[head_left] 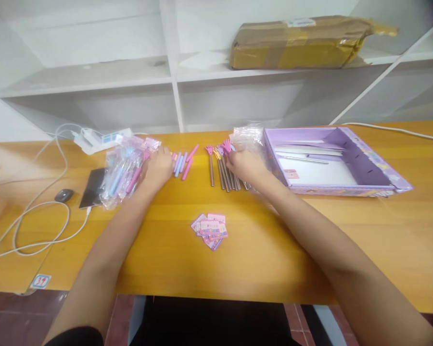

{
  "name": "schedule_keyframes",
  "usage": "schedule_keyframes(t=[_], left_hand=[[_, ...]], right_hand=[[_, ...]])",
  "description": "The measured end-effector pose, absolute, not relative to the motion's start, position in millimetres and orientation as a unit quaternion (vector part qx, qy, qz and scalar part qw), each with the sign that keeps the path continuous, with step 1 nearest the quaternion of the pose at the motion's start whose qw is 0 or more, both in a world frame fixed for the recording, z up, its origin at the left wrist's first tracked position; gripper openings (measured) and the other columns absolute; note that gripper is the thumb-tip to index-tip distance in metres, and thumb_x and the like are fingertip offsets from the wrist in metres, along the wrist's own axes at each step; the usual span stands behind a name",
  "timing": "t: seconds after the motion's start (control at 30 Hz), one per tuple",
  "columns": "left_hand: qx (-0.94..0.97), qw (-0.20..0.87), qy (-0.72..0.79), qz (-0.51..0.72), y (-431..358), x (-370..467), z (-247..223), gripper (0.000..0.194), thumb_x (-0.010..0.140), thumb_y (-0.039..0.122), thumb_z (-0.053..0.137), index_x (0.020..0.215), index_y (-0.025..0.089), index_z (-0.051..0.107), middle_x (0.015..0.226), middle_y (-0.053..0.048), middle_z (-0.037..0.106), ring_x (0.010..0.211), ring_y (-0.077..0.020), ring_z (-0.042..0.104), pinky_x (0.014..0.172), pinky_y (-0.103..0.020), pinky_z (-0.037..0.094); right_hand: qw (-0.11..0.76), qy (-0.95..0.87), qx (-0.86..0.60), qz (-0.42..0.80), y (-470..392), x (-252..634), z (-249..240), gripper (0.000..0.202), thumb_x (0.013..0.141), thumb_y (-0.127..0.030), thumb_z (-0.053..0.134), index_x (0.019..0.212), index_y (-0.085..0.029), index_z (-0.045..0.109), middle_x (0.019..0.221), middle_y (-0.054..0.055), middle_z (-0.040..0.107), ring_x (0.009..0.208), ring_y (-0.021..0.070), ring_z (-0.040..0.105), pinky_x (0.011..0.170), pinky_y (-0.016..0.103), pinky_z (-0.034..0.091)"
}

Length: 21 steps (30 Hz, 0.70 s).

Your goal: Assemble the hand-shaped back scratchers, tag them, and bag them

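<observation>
My left hand [160, 166] is closed, with its fingers curled down beside a small group of pink, blue and purple plastic tubes [181, 162]. Whatever it grips is hidden behind the fingers. Just left of it lie clear bags [120, 170] of similar coloured tubes. My right hand [244, 164] is closed on a metal-rod back scratcher with a pink hand-shaped head [226, 145]. Several other back scratchers [223, 175] lie side by side under and beside that hand, their coloured heads toward the shelf. Nearer to me, small pink printed cards [210, 229] lie in a loose pile.
A purple open box [368, 190] at right holds cards and a metal rod. Crumpled clear plastic [250, 136] lies beside it. At left are a power strip [103, 140], black phone [93, 187], mouse [64, 195] and white cables. A taped parcel [303, 43] sits on the shelf.
</observation>
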<state>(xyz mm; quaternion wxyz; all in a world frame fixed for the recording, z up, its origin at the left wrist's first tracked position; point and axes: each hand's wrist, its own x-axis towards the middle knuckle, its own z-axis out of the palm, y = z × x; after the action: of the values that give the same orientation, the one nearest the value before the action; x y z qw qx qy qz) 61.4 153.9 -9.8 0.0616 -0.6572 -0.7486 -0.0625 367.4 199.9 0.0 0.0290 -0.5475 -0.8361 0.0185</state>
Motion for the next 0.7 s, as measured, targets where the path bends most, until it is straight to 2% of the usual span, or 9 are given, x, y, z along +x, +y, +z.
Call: schedule_keyframes(t=[0.13, 0.23, 0.33, 0.43, 0.53, 0.7], left_hand=[[-0.651, 0.049, -0.751, -0.096, 160.5, 28.2, 7.4, 0.044, 0.11, 0.035, 0.05, 0.141, 0.005, 0.061, 0.141, -0.028, 0.067, 0.136, -0.0404, 0.062, 0.117, -0.05, 0.047], [-0.622, 0.06, -0.771, -0.124, 161.7, -10.8, 20.7, 0.042, 0.107, 0.03, 0.05, 0.139, 0.007, 0.064, 0.142, -0.027, 0.066, 0.135, -0.0394, 0.061, 0.119, -0.052, 0.045], [-0.608, 0.067, -0.786, -0.087, 156.8, -36.9, 25.1, 0.049, 0.106, 0.039, 0.054, 0.139, 0.005, 0.066, 0.144, -0.03, 0.064, 0.14, -0.0437, 0.058, 0.123, -0.055, 0.042], [-0.6, 0.074, -0.796, -0.044, 151.8, -39.2, 21.7, 0.064, 0.099, 0.048, 0.066, 0.144, 0.002, 0.062, 0.151, -0.034, 0.059, 0.146, -0.0494, 0.053, 0.124, -0.057, 0.04], [-0.598, 0.085, -0.797, -0.019, 151.9, -32.2, 18.5, 0.067, 0.096, 0.042, 0.072, 0.147, 0.001, 0.058, 0.152, -0.034, 0.06, 0.146, -0.0505, 0.052, 0.124, -0.058, 0.041], [-0.586, 0.053, -0.807, -0.049, 156.3, -31.8, 19.5, 0.057, 0.098, 0.033, 0.068, 0.142, -0.002, 0.055, 0.132, -0.033, 0.07, 0.132, -0.0475, 0.064, 0.113, -0.056, 0.051]], right_hand=[[0.011, -0.84, -0.543, 0.006, 200.5, 369.8, 2.9, 0.043, 0.111, -0.032, 0.044, 0.123, -0.008, 0.079, 0.112, 0.026, 0.081, 0.097, 0.0311, 0.074, 0.082, 0.036, 0.045], [0.01, -0.84, -0.543, 0.001, 199.8, 370.2, 4.8, 0.046, 0.113, -0.035, 0.043, 0.122, -0.009, 0.079, 0.111, 0.025, 0.081, 0.097, 0.0305, 0.074, 0.082, 0.035, 0.045], [0.016, -0.842, -0.54, -0.001, 198.4, 368.5, 6.6, 0.05, 0.114, -0.04, 0.04, 0.124, -0.01, 0.078, 0.11, 0.024, 0.081, 0.096, 0.0309, 0.074, 0.081, 0.036, 0.044], [0.023, -0.843, -0.538, -0.004, 195.7, 366.3, 10.3, 0.051, 0.115, -0.042, 0.038, 0.124, -0.011, 0.078, 0.109, 0.024, 0.08, 0.093, 0.0311, 0.073, 0.079, 0.037, 0.043], [0.042, -0.844, -0.535, -0.008, 191.4, 365.2, 17.1, 0.047, 0.113, -0.041, 0.04, 0.117, -0.014, 0.078, 0.106, 0.021, 0.081, 0.088, 0.0294, 0.072, 0.075, 0.037, 0.039], [0.094, -0.843, -0.53, 0.006, 182.6, 366.1, 33.2, 0.042, 0.112, -0.041, 0.042, 0.105, -0.018, 0.077, 0.093, 0.015, 0.078, 0.079, 0.0256, 0.066, 0.071, 0.036, 0.034]])
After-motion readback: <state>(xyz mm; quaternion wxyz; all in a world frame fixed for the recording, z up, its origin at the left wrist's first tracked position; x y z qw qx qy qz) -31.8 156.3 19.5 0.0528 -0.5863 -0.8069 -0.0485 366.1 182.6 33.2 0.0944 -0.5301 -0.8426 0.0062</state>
